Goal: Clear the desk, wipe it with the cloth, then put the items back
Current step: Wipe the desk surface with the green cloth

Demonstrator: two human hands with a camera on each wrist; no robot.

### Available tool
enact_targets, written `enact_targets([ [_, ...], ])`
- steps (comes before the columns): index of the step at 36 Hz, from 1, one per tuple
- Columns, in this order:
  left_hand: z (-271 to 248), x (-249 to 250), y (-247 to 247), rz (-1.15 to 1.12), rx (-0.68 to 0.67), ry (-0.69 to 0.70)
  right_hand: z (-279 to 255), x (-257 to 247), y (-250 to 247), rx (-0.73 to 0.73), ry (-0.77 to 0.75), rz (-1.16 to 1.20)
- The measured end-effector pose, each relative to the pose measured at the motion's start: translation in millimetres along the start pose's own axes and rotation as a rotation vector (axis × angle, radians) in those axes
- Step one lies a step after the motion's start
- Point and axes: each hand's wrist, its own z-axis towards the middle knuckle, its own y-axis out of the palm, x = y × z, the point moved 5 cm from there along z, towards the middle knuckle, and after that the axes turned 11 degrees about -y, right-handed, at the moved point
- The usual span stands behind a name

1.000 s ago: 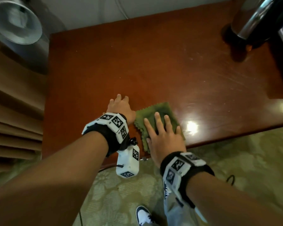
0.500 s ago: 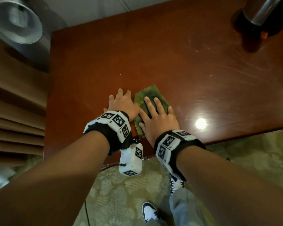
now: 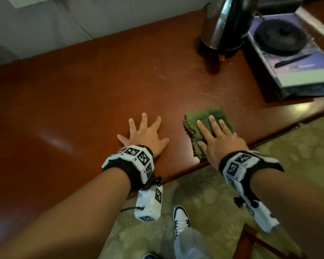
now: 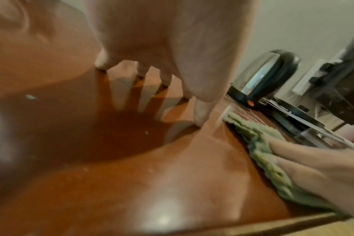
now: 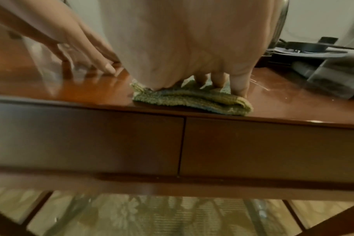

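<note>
Wiping looks to be the step in hand: the right hand lies flat, fingers straight, pressing the folded green cloth near the front edge of the tabletop; the left hand rests spread and empty nearby, clear of the cloth; next, I'd say, comes a sweep toward the kettle at the far right; the things beyond it are blurred and cut off.

2 hands, 1 cloth, 1 kettle.

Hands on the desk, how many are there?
2. The left hand rests spread on the desk; the right hand lies flat on the green cloth near the front edge.
</note>
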Motion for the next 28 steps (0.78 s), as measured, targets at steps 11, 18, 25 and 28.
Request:
enact_targets([
  [11, 19, 23, -4, 0.007, 0.011, -0.032, 38, -2, -23, -0.015, -0.065, -0.036],
  [18, 47, 49, -21, -0.107, 0.035, -0.154, 98, -8, -63, 0.016, -0.255, -0.165],
  [25, 44, 48, -20, -0.097, 0.047, -0.180, 137, -25, -89, 0.023, -0.360, -0.262],
  [28, 47, 47, -19, -0.092, 0.049, -0.172, 144, -29, -94, 0.016, -0.379, -0.285],
])
